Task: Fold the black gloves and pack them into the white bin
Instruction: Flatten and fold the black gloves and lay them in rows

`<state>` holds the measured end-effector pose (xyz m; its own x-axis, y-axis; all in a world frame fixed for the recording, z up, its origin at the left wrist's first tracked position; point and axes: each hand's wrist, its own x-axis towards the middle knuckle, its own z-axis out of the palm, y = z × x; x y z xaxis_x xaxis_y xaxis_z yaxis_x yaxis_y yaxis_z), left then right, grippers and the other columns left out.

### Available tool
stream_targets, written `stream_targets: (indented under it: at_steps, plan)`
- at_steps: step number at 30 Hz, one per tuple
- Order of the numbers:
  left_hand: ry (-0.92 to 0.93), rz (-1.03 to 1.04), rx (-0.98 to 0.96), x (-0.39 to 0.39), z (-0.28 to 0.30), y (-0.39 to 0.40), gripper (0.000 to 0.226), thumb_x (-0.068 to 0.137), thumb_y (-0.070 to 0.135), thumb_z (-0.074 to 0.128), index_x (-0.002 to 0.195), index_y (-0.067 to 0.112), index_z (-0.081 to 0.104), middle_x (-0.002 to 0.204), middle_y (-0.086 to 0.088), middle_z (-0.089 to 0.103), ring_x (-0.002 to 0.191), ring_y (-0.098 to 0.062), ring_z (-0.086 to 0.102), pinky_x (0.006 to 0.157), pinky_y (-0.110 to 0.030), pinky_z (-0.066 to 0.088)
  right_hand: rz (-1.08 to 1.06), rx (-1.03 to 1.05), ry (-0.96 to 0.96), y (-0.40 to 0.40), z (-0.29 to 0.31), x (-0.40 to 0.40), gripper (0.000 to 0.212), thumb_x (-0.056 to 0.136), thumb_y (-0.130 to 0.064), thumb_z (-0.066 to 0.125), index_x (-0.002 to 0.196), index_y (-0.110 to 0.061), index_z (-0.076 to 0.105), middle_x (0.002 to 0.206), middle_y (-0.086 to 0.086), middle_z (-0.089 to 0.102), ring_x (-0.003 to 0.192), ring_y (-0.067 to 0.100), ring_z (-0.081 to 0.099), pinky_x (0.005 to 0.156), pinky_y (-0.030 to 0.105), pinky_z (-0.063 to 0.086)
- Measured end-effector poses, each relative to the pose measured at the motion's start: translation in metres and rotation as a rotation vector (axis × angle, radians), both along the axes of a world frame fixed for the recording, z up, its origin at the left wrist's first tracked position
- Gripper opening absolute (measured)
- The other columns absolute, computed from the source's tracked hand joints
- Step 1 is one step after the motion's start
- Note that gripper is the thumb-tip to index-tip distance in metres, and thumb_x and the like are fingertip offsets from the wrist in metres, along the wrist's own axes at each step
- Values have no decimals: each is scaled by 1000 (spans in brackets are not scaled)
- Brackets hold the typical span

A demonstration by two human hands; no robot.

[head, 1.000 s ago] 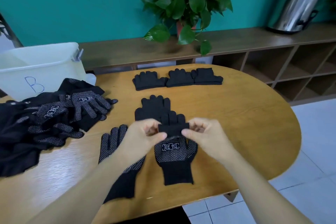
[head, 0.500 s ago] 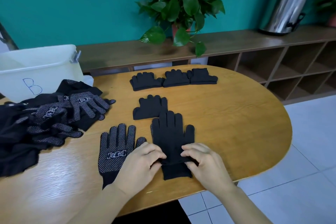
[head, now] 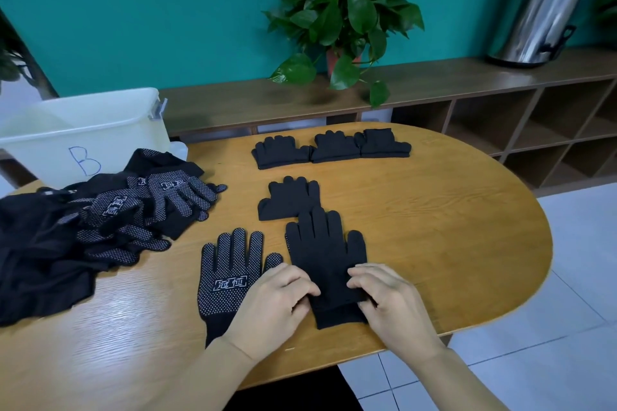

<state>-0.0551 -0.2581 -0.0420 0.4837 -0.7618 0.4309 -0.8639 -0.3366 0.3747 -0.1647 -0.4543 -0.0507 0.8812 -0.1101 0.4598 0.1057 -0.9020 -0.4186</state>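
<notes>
A plain-sided black glove [head: 325, 253] lies flat on the wooden table [head: 460, 243], fingers pointing away from me. My left hand [head: 277, 304] pinches its left edge near the wrist, and my right hand [head: 390, 304] pinches the right edge by the cuff. A dotted black glove [head: 230, 274] lies palm up just to the left, partly under my left hand. One folded glove [head: 288, 200] sits right behind, and three folded gloves [head: 334, 148] line up at the far edge. The white bin [head: 83, 130], marked B, stands at the back left.
A loose pile of black gloves [head: 110, 217] covers the table's left side in front of the bin. Behind the table runs a low wooden shelf [head: 467, 83] with a potted plant [head: 340, 10] and a steel urn [head: 541, 7]. Tiled floor lies to the right.
A second ago both hands held the glove's fingertips folded over its dotted side. Now the glove lies flat, plain side up, and both hands have come down to its cuff.
</notes>
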Motion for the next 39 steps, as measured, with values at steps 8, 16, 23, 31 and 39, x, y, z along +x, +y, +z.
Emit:
stream_targets:
  at_steps: [8, 16, 23, 31, 39]
  plan:
    - [-65, -86, 56, 5, 2, -2, 25, 86, 18, 49, 92, 22, 73, 91, 10, 64, 87, -8, 58, 79, -26, 54, 5, 1, 12, -1, 0, 0, 54, 45, 18, 79, 88, -14, 72, 102, -4, 72, 102, 12, 65, 79, 24, 57]
    - [146, -67, 25, 9, 9, 11, 29, 85, 6, 59, 103, 24, 75, 102, 17, 63, 97, 0, 57, 89, -16, 47, 24, 21, -3, -10, 1, -3, 46, 67, 20, 68, 97, -14, 74, 112, -3, 71, 111, 11, 62, 93, 20, 49]
    - [142, 262, 144, 26, 26, -24, 42, 103, 19, 42, 145, 14, 45, 151, -1, 41, 143, -18, 29, 119, -25, 18, 30, -171, 29, -18, 29, 47, 30, 88, -3, 64, 116, -8, 70, 122, 8, 68, 118, 24, 61, 99, 40, 48]
    - [-16, 239, 690, 28, 3, -40, 72, 94, 55, -7, 152, 14, -18, 159, -4, -25, 144, -15, -28, 119, -33, -16, 212, -367, 481, -15, 25, 80, 86, 85, -61, -15, 156, -17, 2, 162, -3, -7, 147, 6, -14, 116, 22, -14]
    - [-123, 163, 654, 46, -4, -38, 87, 80, 63, -29, 152, 16, -15, 159, -4, -20, 147, -17, -23, 120, -35, -13, 132, -378, 570, -21, 17, 74, 83, 83, -67, -17, 152, -20, -17, 158, -6, -25, 142, 4, -28, 117, 25, -17]
